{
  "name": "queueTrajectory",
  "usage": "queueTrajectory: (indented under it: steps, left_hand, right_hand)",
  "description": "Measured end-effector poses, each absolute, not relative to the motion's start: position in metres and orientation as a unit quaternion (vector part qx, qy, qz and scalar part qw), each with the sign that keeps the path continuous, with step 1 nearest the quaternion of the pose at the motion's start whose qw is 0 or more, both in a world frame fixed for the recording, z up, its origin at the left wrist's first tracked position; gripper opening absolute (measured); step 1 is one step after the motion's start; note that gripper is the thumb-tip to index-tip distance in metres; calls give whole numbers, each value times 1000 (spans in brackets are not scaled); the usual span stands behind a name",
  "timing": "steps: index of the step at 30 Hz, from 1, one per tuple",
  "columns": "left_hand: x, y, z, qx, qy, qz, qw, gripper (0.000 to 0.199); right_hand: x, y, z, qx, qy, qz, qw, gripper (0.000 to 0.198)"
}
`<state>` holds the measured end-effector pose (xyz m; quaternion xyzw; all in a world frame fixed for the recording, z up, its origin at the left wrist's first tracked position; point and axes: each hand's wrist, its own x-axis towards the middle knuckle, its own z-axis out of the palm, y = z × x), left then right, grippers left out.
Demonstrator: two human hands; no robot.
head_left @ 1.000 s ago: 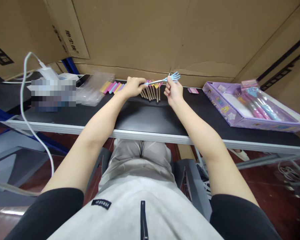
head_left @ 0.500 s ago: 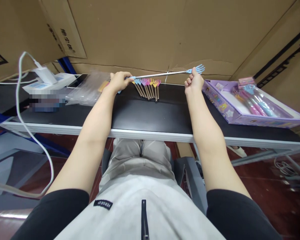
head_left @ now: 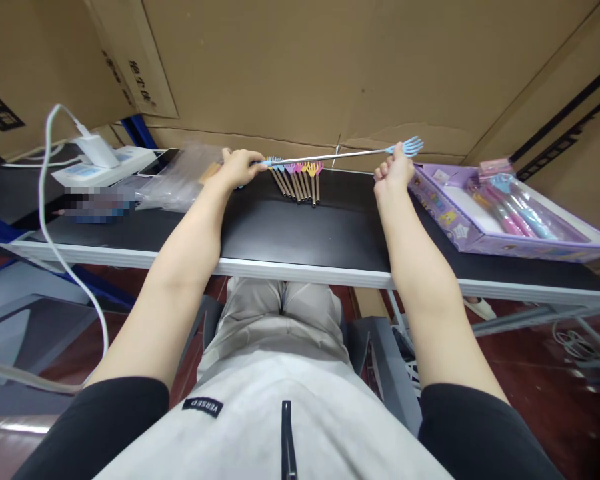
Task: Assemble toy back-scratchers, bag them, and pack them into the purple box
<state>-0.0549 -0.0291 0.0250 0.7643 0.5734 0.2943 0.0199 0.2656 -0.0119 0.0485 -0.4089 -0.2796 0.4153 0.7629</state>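
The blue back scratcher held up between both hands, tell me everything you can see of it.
The blue back scratcher is a thin, shiny, metal-looking telescopic rod, drawn out long, with a pale blue plastic claw like a small hand at its right end. It lies almost level above the black table, tilted slightly up to the right. The left hand grips its handle end, which looks blue; the right hand pinches it just below the claw. It touches nothing else.
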Motion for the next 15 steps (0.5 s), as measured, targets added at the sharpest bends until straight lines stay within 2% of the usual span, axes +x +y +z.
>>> queueTrajectory:
  steps: [6,15]
  left_hand:
    - [-23,-40,32,801,522,293,13,23]
    - [-15,-42,32,811,495,311,15,20]
  right_hand:
    - [212,-22,23,-383,-467,428,672,54]
    - [196,-51,30,-394,-455,478,640,54]
